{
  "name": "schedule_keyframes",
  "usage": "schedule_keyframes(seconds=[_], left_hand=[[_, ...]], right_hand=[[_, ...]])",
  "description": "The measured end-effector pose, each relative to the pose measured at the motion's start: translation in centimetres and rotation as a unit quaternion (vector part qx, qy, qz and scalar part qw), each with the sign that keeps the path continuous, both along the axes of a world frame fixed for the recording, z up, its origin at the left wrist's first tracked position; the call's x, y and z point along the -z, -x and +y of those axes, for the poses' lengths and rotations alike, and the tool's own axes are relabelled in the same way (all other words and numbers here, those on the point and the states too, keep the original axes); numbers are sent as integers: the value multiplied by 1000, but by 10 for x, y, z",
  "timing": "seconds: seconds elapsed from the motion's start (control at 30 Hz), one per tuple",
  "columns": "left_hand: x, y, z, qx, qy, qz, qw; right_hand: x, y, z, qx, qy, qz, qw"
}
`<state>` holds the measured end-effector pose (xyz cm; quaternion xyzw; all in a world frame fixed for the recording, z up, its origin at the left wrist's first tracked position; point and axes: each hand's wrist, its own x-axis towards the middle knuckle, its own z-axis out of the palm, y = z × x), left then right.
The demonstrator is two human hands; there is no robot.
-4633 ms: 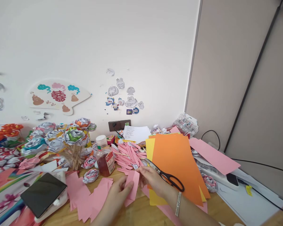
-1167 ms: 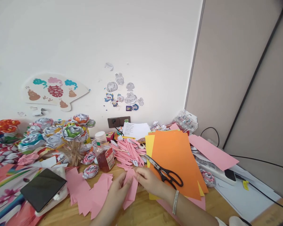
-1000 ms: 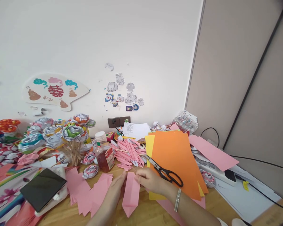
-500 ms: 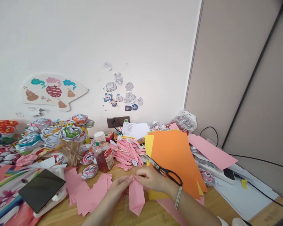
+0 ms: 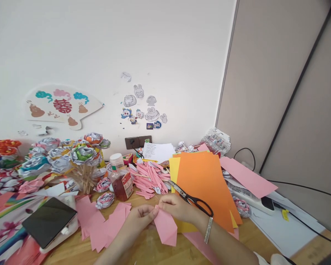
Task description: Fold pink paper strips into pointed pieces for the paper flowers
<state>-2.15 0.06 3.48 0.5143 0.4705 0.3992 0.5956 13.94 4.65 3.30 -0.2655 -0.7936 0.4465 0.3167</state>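
Both hands meet over the wooden table at the bottom centre. My left hand and my right hand pinch the top of a folded pink paper piece, whose pointed end hangs toward me. A bracelet circles my right wrist. Black-handled scissors lie just right of my right hand on an orange sheet. Cut pink paper squares lie left of my left hand, and a heap of folded pink strips sits just beyond both hands.
A red-labelled bottle stands behind the squares. Paper roses on sticks crowd the left, with a dark tablet in front of them. Pink sheets, white papers and cables lie to the right.
The pink piece has been turned and refolded between my hands. Its point swung from straight down toward the lower right. Both hands stayed in about the same place.
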Motion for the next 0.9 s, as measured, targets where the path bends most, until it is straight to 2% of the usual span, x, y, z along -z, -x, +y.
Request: schedule_keyframes(seconds=[0.3, 0.43, 0.57, 0.63, 0.77, 0.9], left_hand=[[7, 3, 6, 5, -22, 66, 998], [13, 2, 6, 8, -88, 138, 986], [15, 0, 4, -41, -161, 226, 960], [14, 0, 4, -55, -157, 233, 958], [10, 0, 4, -97, -141, 213, 962], [4, 0, 0, -129, -177, 209, 953]], right_hand=[[6, 0, 3, -1, -36, -37, 999], [7, 1, 3, 17, -56, -55, 997], [6, 3, 1, 34, -77, -59, 995], [7, 4, 1, 44, -63, -52, 996], [15, 9, 2, 48, 13, 5, 999], [20, 12, 4, 55, 62, 42, 996]])
